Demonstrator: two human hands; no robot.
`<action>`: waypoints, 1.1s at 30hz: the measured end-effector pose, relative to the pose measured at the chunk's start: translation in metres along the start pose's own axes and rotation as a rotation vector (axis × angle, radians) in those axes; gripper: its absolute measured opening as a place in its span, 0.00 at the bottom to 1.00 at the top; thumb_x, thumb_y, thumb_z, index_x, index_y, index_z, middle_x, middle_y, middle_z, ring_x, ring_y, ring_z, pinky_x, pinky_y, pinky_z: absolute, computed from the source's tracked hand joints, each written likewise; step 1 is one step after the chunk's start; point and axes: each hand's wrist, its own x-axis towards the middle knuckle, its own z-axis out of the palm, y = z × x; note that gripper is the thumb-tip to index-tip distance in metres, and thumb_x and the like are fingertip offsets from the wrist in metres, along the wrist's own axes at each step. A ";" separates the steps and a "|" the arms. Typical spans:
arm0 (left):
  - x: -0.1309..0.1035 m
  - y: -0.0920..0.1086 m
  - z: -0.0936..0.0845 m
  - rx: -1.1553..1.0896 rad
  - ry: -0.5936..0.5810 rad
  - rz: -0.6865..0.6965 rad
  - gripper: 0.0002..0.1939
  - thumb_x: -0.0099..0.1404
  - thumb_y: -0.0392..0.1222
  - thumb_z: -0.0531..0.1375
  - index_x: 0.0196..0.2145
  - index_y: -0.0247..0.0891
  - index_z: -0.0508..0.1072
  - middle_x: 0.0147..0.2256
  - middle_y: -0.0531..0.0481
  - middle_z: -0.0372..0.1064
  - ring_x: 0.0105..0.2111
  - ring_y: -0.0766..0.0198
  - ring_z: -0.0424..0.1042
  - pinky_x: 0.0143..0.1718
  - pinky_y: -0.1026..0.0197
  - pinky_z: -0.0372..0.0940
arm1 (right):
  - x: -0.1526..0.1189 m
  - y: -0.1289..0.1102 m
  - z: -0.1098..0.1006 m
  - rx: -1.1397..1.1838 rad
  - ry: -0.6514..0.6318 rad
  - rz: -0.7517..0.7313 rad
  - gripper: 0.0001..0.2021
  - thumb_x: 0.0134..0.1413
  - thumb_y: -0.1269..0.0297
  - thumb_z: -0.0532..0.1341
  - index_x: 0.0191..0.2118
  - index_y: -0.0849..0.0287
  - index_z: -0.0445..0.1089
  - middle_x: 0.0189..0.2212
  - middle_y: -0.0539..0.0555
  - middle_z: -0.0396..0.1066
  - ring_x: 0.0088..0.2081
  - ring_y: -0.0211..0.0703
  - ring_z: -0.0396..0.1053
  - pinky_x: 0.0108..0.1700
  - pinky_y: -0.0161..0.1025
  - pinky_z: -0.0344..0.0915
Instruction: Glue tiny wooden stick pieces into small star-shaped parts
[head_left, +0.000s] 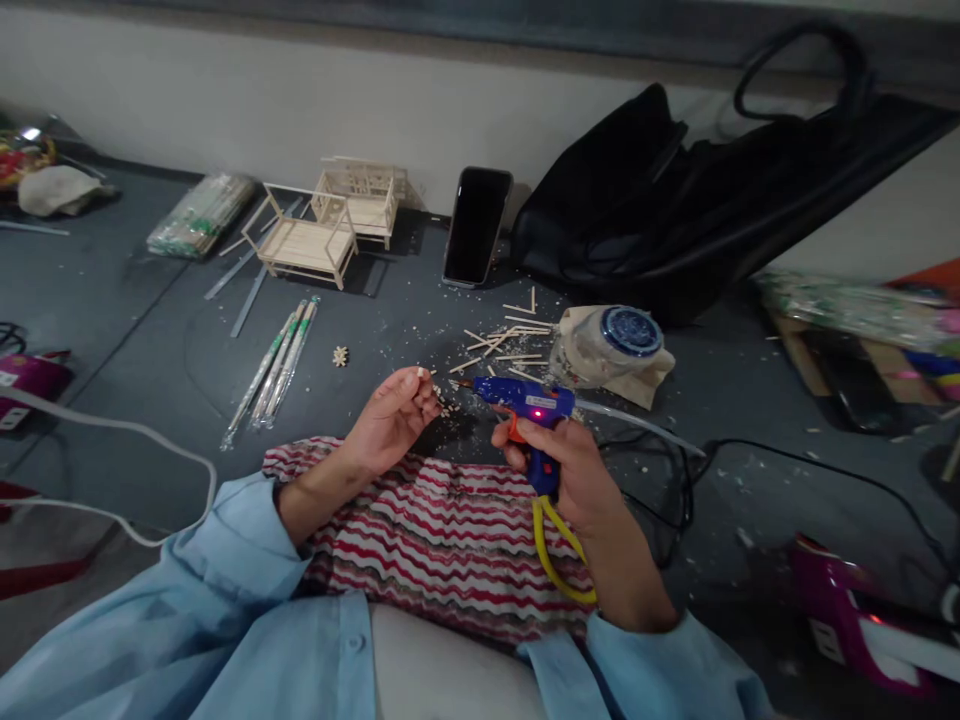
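My right hand (pixel 559 455) is wrapped round the handle of a blue glue gun (pixel 525 397), fingers at its orange trigger; a red light glows on its side. The gun's nozzle points left, a short gap from my left hand (pixel 391 418). Between thumb and forefinger, my left hand pinches a tiny pale wooden piece (pixel 421 373). Small wooden bits (pixel 448 408) lie on the dark table just beyond and between my hands. A little flower-shaped wooden piece (pixel 340 356) rests to the left. Thin sticks (pixel 499 340) are scattered behind the gun.
Two small stick-built furniture models (pixel 307 247) stand at the back left, beside a propped phone (pixel 477 228). Wrapped sticks (pixel 274 370) lie at left. A jar with a blue lid (pixel 631 331), a black bag (pixel 630 210) and black cables (pixel 686 490) are at right.
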 end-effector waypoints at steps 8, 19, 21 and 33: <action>0.001 -0.003 -0.001 -0.033 0.013 -0.019 0.12 0.53 0.44 0.72 0.31 0.35 0.76 0.26 0.55 0.64 0.27 0.72 0.62 0.32 0.66 0.61 | -0.011 0.013 0.008 -0.346 0.080 -0.292 0.22 0.59 0.44 0.59 0.25 0.57 0.74 0.22 0.52 0.72 0.25 0.39 0.68 0.30 0.37 0.65; -0.001 -0.005 0.001 -0.003 0.000 -0.057 0.15 0.51 0.45 0.73 0.31 0.35 0.76 0.24 0.56 0.62 0.26 0.71 0.61 0.31 0.65 0.60 | -0.013 0.013 0.009 -0.491 0.037 -0.494 0.18 0.63 0.51 0.57 0.26 0.56 0.69 0.23 0.49 0.70 0.26 0.39 0.69 0.35 0.38 0.66; -0.001 -0.006 0.001 0.005 -0.006 -0.055 0.15 0.51 0.45 0.73 0.31 0.35 0.76 0.24 0.56 0.63 0.25 0.71 0.61 0.31 0.65 0.60 | -0.014 0.015 0.008 -0.490 0.050 -0.497 0.17 0.63 0.52 0.57 0.27 0.56 0.69 0.24 0.49 0.70 0.27 0.40 0.69 0.35 0.38 0.66; -0.002 -0.008 0.001 0.007 0.002 -0.066 0.16 0.49 0.45 0.74 0.30 0.36 0.76 0.22 0.56 0.65 0.24 0.71 0.63 0.31 0.65 0.61 | -0.013 0.024 0.005 -0.569 0.096 -0.451 0.15 0.62 0.49 0.57 0.32 0.54 0.64 0.23 0.48 0.65 0.28 0.41 0.64 0.35 0.41 0.61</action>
